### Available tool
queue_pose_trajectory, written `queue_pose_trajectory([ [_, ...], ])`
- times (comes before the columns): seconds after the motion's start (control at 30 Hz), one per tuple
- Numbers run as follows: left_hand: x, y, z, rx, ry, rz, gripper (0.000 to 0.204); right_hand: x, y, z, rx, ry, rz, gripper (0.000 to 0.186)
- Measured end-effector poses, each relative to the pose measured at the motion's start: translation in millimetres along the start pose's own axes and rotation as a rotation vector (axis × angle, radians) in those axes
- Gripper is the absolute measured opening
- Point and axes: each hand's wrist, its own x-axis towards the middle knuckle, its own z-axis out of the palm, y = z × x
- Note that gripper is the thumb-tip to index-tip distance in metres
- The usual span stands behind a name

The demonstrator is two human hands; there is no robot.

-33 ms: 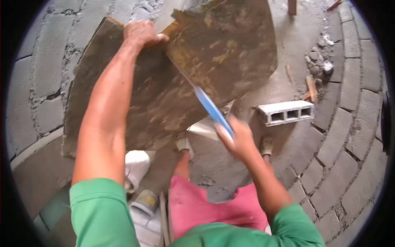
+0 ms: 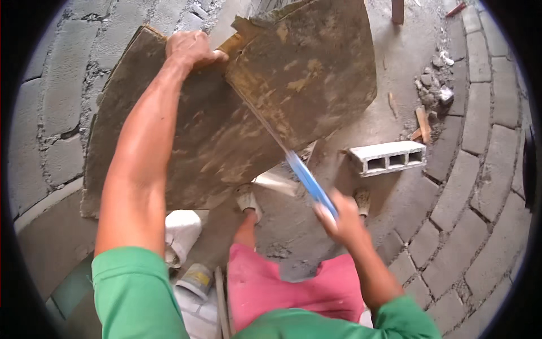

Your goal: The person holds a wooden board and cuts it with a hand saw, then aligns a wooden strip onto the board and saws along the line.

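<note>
A large stained brown board (image 2: 141, 101) with a rough, flaking edge spans the upper middle. My left hand (image 2: 192, 51) is wrapped over its far edge, beside a lighter split patch, with the thumb pointing right. A hand saw (image 2: 307, 178) with a blue handle and a thin blade lies across the board from that patch toward me, its blade along a line in the board. My right hand (image 2: 339, 217) holds the blue handle below the board's near edge and is slightly blurred.
A white-grey hollow block (image 2: 387, 151) lies to the right, with rubble (image 2: 436, 79) and wood scraps (image 2: 422, 121) beyond. Rows of grey blocks (image 2: 480, 169) border both sides. A white sack (image 2: 180, 231) and a bucket (image 2: 195, 282) are at lower left, near my feet (image 2: 248, 200).
My right hand has moved down and to the right, toward my body, drawing the saw back along the line. My left hand stays on the board's edge.
</note>
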Motion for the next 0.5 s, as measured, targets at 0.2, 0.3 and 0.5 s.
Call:
queue_pose_trajectory([
  [0.2,5.8,46.5,4.1,-0.108,0.009,-0.034,0.077,118.3,14.8,31.4,-0.249,0.140,-0.091,0.043],
  [0.3,21.7,37.1,22.7,-0.076,0.205,0.004,0.073,225.1,-1.6,69.5,-0.113,0.204,-0.137,0.049],
  [0.5,-0.9,8.6,20.6,-0.043,0.131,0.057,0.077,69.8,-32.2,33.1,-0.132,0.117,-0.063,0.035],
])
